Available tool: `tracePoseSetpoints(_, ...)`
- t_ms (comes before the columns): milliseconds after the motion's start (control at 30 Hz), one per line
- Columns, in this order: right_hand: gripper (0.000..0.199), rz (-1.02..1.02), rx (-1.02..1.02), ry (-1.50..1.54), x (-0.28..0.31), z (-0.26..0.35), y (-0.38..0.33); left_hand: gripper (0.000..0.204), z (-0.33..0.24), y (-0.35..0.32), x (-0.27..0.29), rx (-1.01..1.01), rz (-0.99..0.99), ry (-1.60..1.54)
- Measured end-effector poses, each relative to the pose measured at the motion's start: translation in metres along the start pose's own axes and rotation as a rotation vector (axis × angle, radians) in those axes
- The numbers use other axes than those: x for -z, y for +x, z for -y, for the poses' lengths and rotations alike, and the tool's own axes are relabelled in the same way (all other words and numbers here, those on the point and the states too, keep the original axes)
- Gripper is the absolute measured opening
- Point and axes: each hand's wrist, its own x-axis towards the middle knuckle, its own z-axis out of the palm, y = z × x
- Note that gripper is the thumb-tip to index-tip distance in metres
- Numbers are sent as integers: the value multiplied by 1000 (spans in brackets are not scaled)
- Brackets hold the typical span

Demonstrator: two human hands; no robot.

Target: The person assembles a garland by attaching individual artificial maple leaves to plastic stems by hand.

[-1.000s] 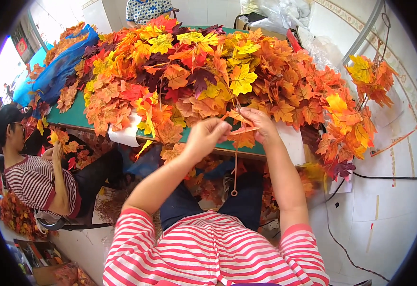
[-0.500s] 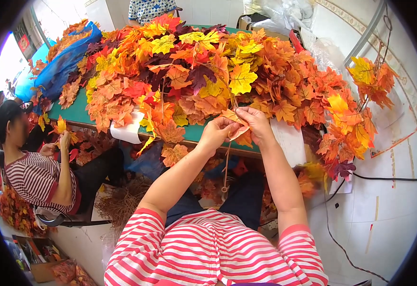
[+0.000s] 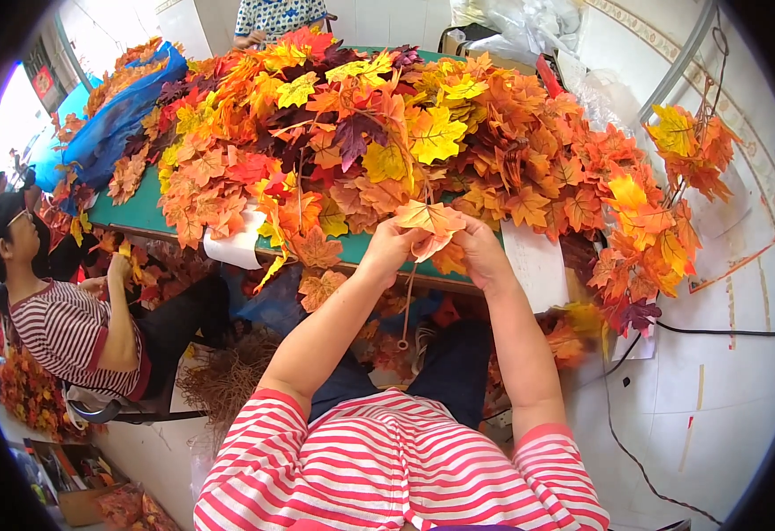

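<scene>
my left hand (image 3: pixel 393 241) and right hand (image 3: pixel 478 248) both pinching an orange fake leaf (image 3: pixel 429 217), lifted a bit higher than before, stem (image 3: pixel 407 301) dangling, leaf pile (image 3: pixel 387 133) unchanged on the green table (image 3: pixel 144 212)

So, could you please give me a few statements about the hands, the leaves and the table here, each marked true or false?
1. Both the left hand and the right hand hold an orange leaf between them. True.
2. A thin stem hangs down below the hands. True.
3. The table top is red. False: it is green where it shows under the leaf pile.
4. The seated person on the left wears a plain white shirt. False: the shirt is striped.
5. The blue bag lies on the floor by the right wall. False: it sits at the table's far left end.
</scene>
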Motion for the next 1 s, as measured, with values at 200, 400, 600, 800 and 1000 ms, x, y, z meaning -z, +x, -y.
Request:
tracePoseSetpoints(200,16,-27,-19,-62,5,-3,8,22,3,6,-1,-37,8,45)
tracePoseSetpoints(400,15,8,-134,-65,5,-6,7,20,1,10,-1,-38,77,-174)
tracePoseSetpoints(600,15,-72,-53,-206,2,-4,8,22,8,24,15,60,128,-168)
tracePoseSetpoints(800,23,-13,-236,-94,7,1,10,22,8,28,15,-1,148,-251)
tracePoseSetpoints(1000,24,38,-123,-236,-1,-1,7,20,21,41,25,8,203,-614)
